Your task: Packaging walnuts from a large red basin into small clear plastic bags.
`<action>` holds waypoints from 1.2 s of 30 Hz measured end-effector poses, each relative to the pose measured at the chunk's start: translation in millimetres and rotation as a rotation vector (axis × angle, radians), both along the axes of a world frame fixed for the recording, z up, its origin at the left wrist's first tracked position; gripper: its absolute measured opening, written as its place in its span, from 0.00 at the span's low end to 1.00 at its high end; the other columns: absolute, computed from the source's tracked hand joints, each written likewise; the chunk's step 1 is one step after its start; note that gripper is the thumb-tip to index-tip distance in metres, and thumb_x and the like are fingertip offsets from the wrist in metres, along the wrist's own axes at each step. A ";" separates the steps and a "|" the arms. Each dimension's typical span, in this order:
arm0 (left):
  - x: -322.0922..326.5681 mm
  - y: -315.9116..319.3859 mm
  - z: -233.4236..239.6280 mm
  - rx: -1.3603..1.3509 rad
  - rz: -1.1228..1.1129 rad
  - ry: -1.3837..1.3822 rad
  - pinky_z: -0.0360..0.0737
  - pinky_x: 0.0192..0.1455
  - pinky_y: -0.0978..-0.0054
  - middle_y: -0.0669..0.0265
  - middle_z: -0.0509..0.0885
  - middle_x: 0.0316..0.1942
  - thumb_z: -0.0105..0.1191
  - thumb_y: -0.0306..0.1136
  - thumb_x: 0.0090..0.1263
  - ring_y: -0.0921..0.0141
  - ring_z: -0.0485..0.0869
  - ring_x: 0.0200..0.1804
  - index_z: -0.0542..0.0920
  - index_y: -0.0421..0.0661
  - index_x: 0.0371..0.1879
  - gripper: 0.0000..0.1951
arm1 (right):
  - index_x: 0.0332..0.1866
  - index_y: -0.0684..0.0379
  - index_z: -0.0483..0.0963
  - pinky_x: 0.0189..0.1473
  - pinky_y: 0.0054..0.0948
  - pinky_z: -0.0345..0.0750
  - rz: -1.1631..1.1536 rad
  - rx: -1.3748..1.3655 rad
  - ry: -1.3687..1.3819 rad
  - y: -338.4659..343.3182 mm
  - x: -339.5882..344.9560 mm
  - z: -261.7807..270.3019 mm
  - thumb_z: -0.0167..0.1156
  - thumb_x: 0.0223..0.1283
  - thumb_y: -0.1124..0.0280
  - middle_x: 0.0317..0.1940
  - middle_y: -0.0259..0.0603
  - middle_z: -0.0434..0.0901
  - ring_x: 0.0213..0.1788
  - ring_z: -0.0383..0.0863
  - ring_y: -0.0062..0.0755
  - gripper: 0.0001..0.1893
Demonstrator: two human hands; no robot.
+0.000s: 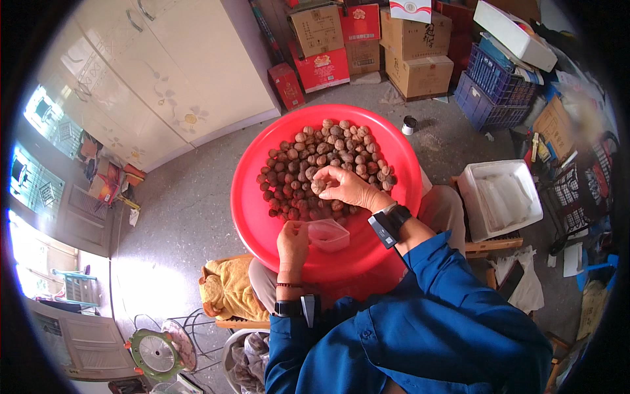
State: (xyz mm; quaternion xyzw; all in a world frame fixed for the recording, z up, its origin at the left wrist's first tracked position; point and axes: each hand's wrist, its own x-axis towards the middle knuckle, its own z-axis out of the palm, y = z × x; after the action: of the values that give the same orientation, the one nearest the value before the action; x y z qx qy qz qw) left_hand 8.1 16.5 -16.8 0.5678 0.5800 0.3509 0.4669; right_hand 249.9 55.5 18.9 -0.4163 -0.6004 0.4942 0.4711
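Note:
A big round red plastic basin stands before me, with a heap of brown walnuts spread over its middle and far side. Between the thumb and fingers of my right hand is a single walnut, held above the heap. My left hand pinches the left edge of a small translucent plastic bag, whose mouth gapes open at the near side of the basin. Whether anything lies inside the bag is hard to tell. Both wrists wear a dark strap with a small device.
On the right, a white foam box holds flat clear bags. Blue plastic crates and cardboard boxes are stacked farther back. A small dark-rimmed cup sits on the floor. At left are a cabinet, a green fan and a yellow cloth.

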 end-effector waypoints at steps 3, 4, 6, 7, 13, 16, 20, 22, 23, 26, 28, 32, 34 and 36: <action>1.4 -1.1 2.9 0.021 -0.001 0.031 0.71 0.19 0.77 0.67 0.81 0.21 0.60 0.37 0.76 0.77 0.76 0.17 0.83 0.42 0.42 0.10 | 0.61 0.58 0.76 0.61 0.29 0.80 0.012 -0.009 0.020 -0.7 1.0 -1.5 0.69 0.63 0.76 0.48 0.32 0.82 0.53 0.81 0.23 0.21; 1.9 -1.4 4.2 0.021 0.000 0.044 0.71 0.19 0.77 0.67 0.81 0.21 0.60 0.37 0.76 0.77 0.76 0.17 0.83 0.42 0.42 0.10 | 0.61 0.58 0.76 0.60 0.28 0.80 0.016 -0.030 0.033 -1.5 1.0 -0.6 0.68 0.64 0.76 0.48 0.33 0.82 0.52 0.82 0.23 0.20; 1.4 -1.4 3.7 0.024 0.002 0.045 0.71 0.19 0.77 0.67 0.81 0.21 0.60 0.37 0.77 0.77 0.76 0.17 0.83 0.42 0.42 0.10 | 0.61 0.58 0.76 0.58 0.28 0.80 0.043 -0.134 0.100 -4.2 1.9 3.7 0.66 0.66 0.74 0.49 0.33 0.83 0.51 0.83 0.24 0.19; 0.3 -1.3 2.5 0.026 0.005 0.045 0.71 0.19 0.77 0.67 0.81 0.21 0.60 0.37 0.77 0.77 0.75 0.17 0.83 0.42 0.41 0.10 | 0.61 0.58 0.76 0.57 0.27 0.80 0.070 -0.239 0.166 -5.6 1.6 6.9 0.65 0.68 0.71 0.49 0.34 0.83 0.50 0.84 0.24 0.18; -2.2 0.7 -1.9 0.040 -0.002 0.093 0.78 0.25 0.73 0.63 0.85 0.23 0.60 0.38 0.75 0.73 0.82 0.22 0.84 0.41 0.41 0.12 | 0.61 0.62 0.78 0.54 0.26 0.80 0.132 -0.277 0.063 -7.5 0.7 14.5 0.64 0.71 0.62 0.48 0.36 0.87 0.50 0.85 0.21 0.19; -2.8 2.6 0.8 -0.020 0.017 0.047 0.77 0.25 0.73 0.63 0.85 0.23 0.60 0.38 0.75 0.73 0.81 0.22 0.84 0.41 0.42 0.12 | 0.61 0.63 0.79 0.57 0.26 0.79 0.243 -0.267 0.038 -15.5 -0.5 29.4 0.66 0.71 0.64 0.49 0.37 0.87 0.51 0.84 0.22 0.19; 4.1 1.3 8.5 -0.051 0.016 0.030 0.77 0.24 0.73 0.63 0.85 0.23 0.59 0.37 0.75 0.73 0.81 0.22 0.84 0.40 0.42 0.11 | 0.61 0.63 0.79 0.63 0.27 0.77 0.416 -0.292 0.132 -13.3 -1.4 9.1 0.69 0.68 0.67 0.49 0.34 0.87 0.54 0.83 0.23 0.20; 1.0 3.0 2.6 -0.063 0.011 -0.002 0.77 0.24 0.73 0.63 0.85 0.23 0.59 0.36 0.75 0.73 0.81 0.21 0.84 0.41 0.41 0.10 | 0.61 0.63 0.79 0.63 0.26 0.77 0.449 -0.301 0.036 -11.8 -5.0 5.8 0.69 0.68 0.66 0.49 0.34 0.86 0.54 0.83 0.22 0.20; -0.4 4.4 -0.3 -0.066 0.013 -0.003 0.77 0.24 0.73 0.63 0.85 0.23 0.59 0.36 0.75 0.73 0.81 0.21 0.84 0.41 0.41 0.10 | 0.61 0.63 0.79 0.63 0.26 0.77 0.478 -0.307 -0.059 -10.7 -6.6 4.2 0.69 0.69 0.65 0.49 0.33 0.86 0.53 0.83 0.22 0.20; -7.5 5.0 -8.7 0.000 0.044 -0.003 0.76 0.22 0.73 0.63 0.84 0.22 0.59 0.36 0.76 0.73 0.80 0.19 0.83 0.41 0.42 0.10 | 0.52 0.60 0.82 0.49 0.25 0.82 0.201 -0.263 -0.109 -6.1 -9.2 8.2 0.68 0.70 0.63 0.43 0.33 0.87 0.45 0.83 0.18 0.14; -2.4 4.3 -3.5 -0.023 0.032 0.015 0.77 0.22 0.73 0.63 0.84 0.22 0.59 0.36 0.76 0.73 0.81 0.19 0.83 0.41 0.42 0.10 | 0.46 0.58 0.83 0.41 0.27 0.82 0.012 -0.288 -0.079 -0.2 -0.2 -1.6 0.68 0.69 0.56 0.36 0.31 0.87 0.36 0.84 0.19 0.15; -1.2 6.0 -5.4 -0.037 0.019 -0.021 0.77 0.22 0.73 0.63 0.84 0.21 0.59 0.37 0.76 0.73 0.81 0.19 0.83 0.41 0.42 0.11 | 0.34 0.58 0.85 0.40 0.38 0.83 -0.238 -0.055 -0.480 9.6 14.5 -42.1 0.72 0.58 0.62 0.29 0.43 0.88 0.33 0.87 0.37 0.10; -5.7 6.4 -9.7 -0.027 0.032 -0.014 0.77 0.22 0.73 0.63 0.84 0.21 0.59 0.38 0.76 0.73 0.80 0.19 0.83 0.42 0.42 0.11 | 0.34 0.56 0.87 0.44 0.44 0.84 -0.202 -0.028 -0.761 5.4 13.6 -50.1 0.68 0.56 0.67 0.32 0.52 0.88 0.37 0.89 0.53 0.06; -4.3 5.1 -6.5 -0.016 0.032 -0.008 0.76 0.21 0.73 0.63 0.84 0.21 0.59 0.38 0.77 0.74 0.80 0.19 0.83 0.42 0.42 0.11 | 0.39 0.55 0.87 0.48 0.46 0.84 -0.141 -0.174 -1.082 5.2 11.6 -60.1 0.67 0.55 0.72 0.39 0.52 0.89 0.45 0.89 0.54 0.08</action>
State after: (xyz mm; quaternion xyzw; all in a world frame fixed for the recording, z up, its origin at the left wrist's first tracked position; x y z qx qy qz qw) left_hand 3.7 21.6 -23.4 0.5534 0.5899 0.3560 0.4680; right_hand 261.5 60.7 -41.2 -0.6876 -0.6845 0.2246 0.0910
